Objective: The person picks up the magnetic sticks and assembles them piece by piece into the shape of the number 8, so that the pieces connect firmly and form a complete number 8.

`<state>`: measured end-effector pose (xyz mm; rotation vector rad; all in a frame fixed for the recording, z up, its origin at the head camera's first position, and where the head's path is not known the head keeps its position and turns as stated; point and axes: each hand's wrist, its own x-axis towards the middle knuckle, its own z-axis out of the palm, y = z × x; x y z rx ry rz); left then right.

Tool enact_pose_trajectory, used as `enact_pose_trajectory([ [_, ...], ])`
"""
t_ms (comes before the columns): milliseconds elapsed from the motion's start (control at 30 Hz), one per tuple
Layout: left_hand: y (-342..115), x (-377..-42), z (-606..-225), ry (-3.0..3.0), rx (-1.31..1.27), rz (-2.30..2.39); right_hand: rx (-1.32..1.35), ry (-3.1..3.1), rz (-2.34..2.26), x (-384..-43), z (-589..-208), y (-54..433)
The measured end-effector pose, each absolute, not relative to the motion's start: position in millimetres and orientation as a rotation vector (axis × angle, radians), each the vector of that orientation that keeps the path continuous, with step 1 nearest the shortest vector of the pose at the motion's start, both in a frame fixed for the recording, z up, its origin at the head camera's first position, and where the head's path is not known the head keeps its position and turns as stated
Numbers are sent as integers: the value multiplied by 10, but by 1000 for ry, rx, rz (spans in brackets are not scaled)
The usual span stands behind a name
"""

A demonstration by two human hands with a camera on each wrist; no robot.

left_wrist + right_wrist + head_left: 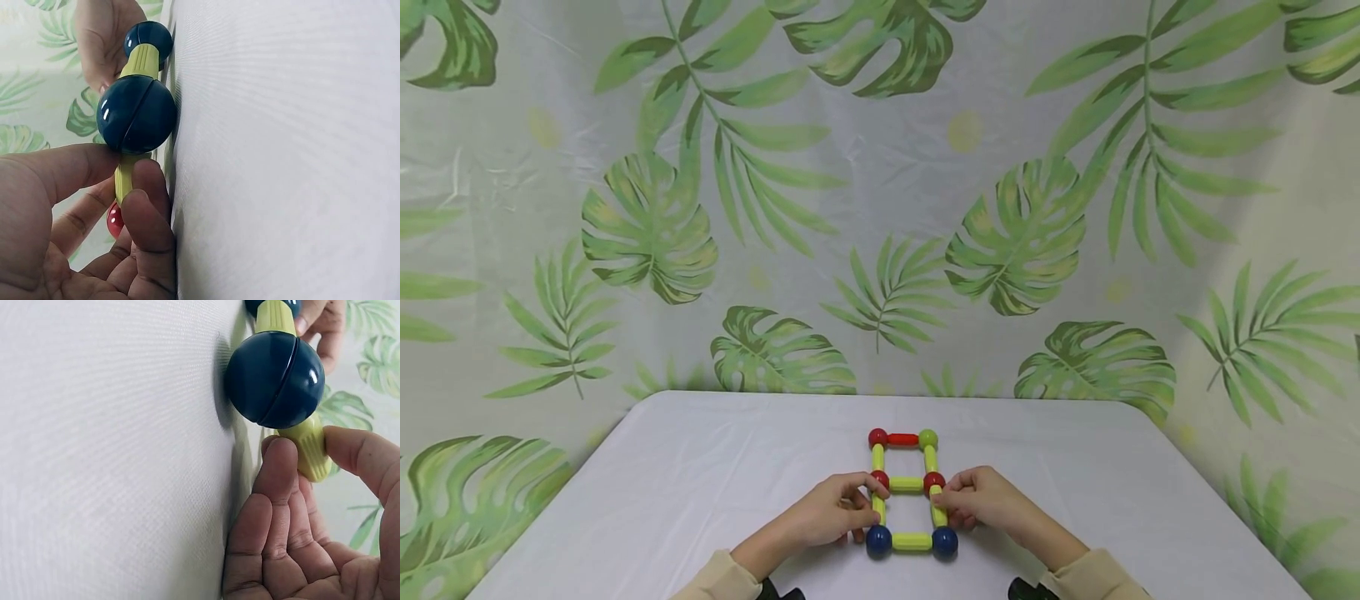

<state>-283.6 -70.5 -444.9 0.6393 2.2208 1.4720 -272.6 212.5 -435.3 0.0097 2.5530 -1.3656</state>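
A ladder-like frame of balls and rods lies on the white table [700,467]. My left hand [827,512] pinches the left lower yellow rod [124,181], between a red ball [880,478] and a large blue ball [878,542]. On the other side my right hand [988,500] pinches the right lower yellow rod [307,450]. That rod runs up from the second blue ball [275,380]; its upper end overlaps the right red ball [934,481], and I cannot tell whether they touch. A yellow crossrod [912,542] joins the blue balls.
At the frame's far end a red rod [902,439] links a smaller red ball [877,437] and a green ball [928,437]. Another yellow crossrod [907,483] spans the middle. Behind the table hangs a leaf-patterned curtain [895,183].
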Motion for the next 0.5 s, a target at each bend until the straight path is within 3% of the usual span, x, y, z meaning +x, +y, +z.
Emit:
enact_pose_trajectory([
  [500,-706,-2837,-4459,2221,650,1472,34,2598,-1290,-2712,-4358,2132],
])
